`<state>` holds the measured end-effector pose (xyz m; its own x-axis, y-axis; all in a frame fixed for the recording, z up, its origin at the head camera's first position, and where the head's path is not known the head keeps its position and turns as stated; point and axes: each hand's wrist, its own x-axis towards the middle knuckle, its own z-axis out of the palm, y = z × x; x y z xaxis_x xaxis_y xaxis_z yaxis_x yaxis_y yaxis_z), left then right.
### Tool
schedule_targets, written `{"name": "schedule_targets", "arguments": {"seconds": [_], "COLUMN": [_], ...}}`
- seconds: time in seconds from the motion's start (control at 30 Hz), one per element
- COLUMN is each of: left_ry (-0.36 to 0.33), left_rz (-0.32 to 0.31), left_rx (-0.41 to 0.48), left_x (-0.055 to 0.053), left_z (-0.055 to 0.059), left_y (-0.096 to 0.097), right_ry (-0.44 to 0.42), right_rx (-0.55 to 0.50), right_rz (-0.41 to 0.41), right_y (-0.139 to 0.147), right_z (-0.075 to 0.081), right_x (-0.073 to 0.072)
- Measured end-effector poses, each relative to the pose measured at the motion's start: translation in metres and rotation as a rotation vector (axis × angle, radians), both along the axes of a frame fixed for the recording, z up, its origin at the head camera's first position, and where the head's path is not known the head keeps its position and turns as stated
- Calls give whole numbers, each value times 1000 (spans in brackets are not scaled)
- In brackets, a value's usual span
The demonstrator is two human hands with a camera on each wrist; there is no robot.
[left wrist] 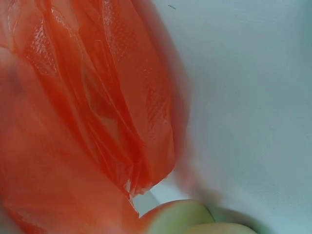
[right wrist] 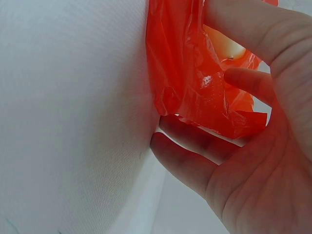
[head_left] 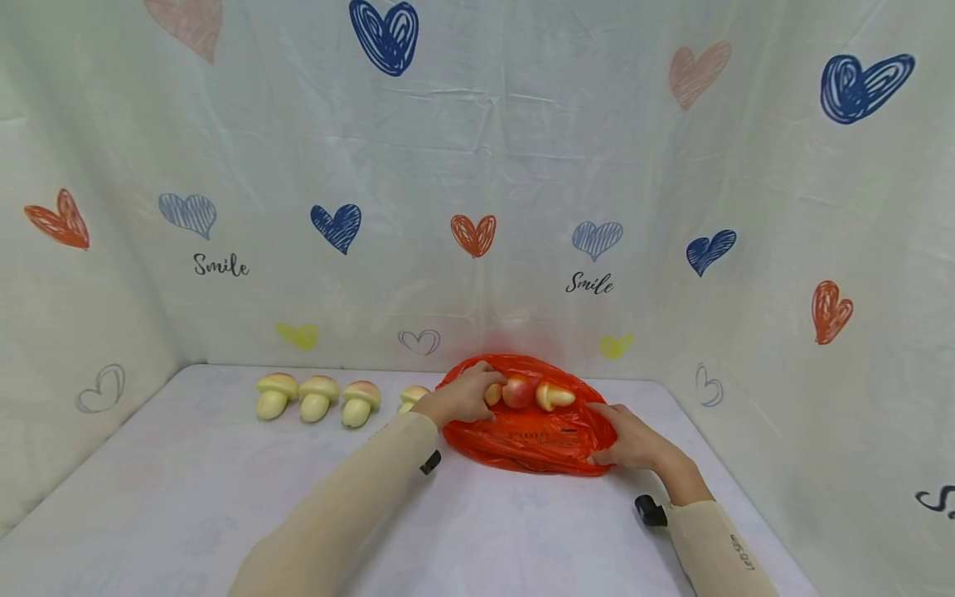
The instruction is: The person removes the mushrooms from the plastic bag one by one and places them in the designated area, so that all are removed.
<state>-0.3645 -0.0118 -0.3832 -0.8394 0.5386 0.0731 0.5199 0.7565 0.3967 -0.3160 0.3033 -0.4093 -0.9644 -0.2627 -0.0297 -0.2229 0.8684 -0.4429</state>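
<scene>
- Bag of red plastic lies open on the table, its print too small to read.
- Right hand grips its right rim.
- Left hand partly hides a yellowish piece inside; grip unclear.
- Backdrop reads "Smile" twice.

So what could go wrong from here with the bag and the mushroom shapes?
The thin red bag is creased and slack, so it could fold over or shift as the left hand reaches in over its rim.

The nearest mushroom on the table sits right beside that hand and might get knocked.

The right hand, fingers spread, is at the bag's right side; a tug there could roll the mushroom inside the bag.
</scene>
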Motion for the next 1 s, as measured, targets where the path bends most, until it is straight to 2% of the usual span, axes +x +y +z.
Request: {"name": "schedule_targets", "arguments": {"seconds": [0.27, 0.5, 0.67, 0.87, 1.0], "left_ry": [20, 3, 29, -10, -5], "left_rz": [-1, 22, 23, 19, 2], "left_rx": [-12, -14, -36, -13, -21], "left_x": [0, 2, 2, 4, 5], "left_z": [-1, 1, 0, -1, 0], "left_y": [-1, 0, -1, -4, -5], "right_ry": [11, 3, -1, -18, -22], "right_rx": [5, 6, 14, 8, 7], "right_rz": [11, 1, -5, -19, -17], "right_y": [0, 0, 1, 0, -1], "right_z": [-1, 0, -1, -1, -1], "right_x": [-1, -1, 0, 0, -1]}}
